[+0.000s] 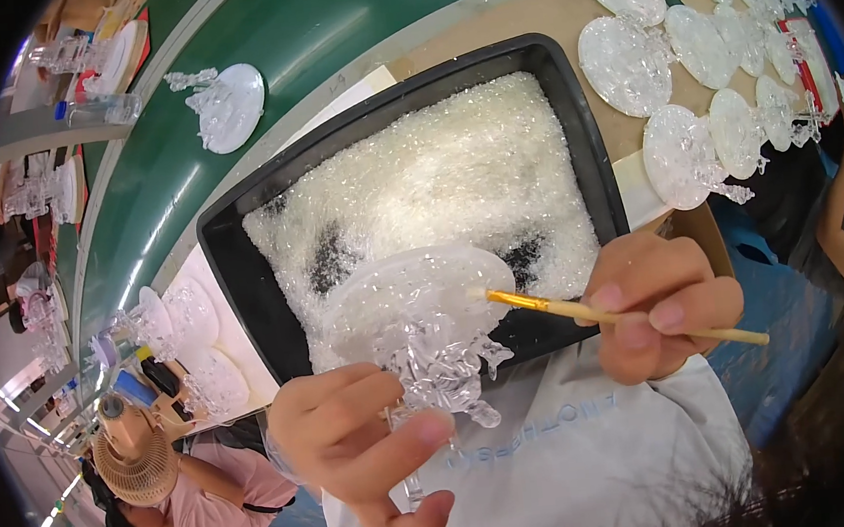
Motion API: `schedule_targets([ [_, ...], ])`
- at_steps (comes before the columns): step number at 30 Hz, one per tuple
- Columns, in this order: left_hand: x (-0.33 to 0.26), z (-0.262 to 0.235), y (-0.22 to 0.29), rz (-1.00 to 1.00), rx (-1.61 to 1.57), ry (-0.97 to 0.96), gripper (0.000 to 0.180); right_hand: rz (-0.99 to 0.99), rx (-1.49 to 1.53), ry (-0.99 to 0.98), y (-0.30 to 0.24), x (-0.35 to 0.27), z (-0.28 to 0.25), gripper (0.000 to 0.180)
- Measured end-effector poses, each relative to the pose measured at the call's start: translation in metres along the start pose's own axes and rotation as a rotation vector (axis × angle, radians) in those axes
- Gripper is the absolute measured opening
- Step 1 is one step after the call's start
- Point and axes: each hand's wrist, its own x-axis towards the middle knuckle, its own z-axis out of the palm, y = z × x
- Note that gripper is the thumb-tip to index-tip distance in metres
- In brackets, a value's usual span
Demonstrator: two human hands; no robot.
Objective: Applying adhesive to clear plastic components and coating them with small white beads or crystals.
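My left hand is closed round a clear part of a transparent figurine. Its round, frosted base tilts up over the near side of a black tray. Glittering white flakes fill most of that tray, with dark bottom showing in two patches. In my right hand, a thin paintbrush with a wooden handle and yellow ferrule is pinched between thumb and fingers. The brush's tip meets the right part of the round base, or lies just in front of it; which one I cannot tell.
Several similar figurines lie on the board at right. Another rests on the green belt beyond the tray. More pieces lie at left, near a person in pink. Another person's arm shows at far right.
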Motion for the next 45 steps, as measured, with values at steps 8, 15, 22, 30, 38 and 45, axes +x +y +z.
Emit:
schedule_targets([
  [8,0.000,0.013,-0.016,0.223,0.139,-0.008,0.040,0.120,0.023,-0.040,0.002,0.005,0.005,0.029],
  [15,0.001,0.014,-0.020,0.337,0.182,-0.097,0.050,0.183,-0.028,-0.050,-0.002,0.011,0.005,0.022],
  [22,0.000,0.018,-0.016,0.316,0.184,-0.157,0.052,0.165,-0.047,-0.348,-0.005,0.033,0.001,0.025],
  [30,0.001,0.023,-0.020,0.343,0.245,-0.181,0.060,0.081,-0.056,-0.489,-0.002,0.042,0.002,0.031],
  [38,0.005,0.017,-0.015,0.330,0.282,-0.218,0.059,0.051,-0.198,-0.448,-0.007,0.045,0.000,0.021],
  [45,0.003,-0.017,-0.037,-0.125,-0.004,0.014,0.062,0.126,-0.228,-0.081,-0.018,0.029,-0.020,0.026],
])
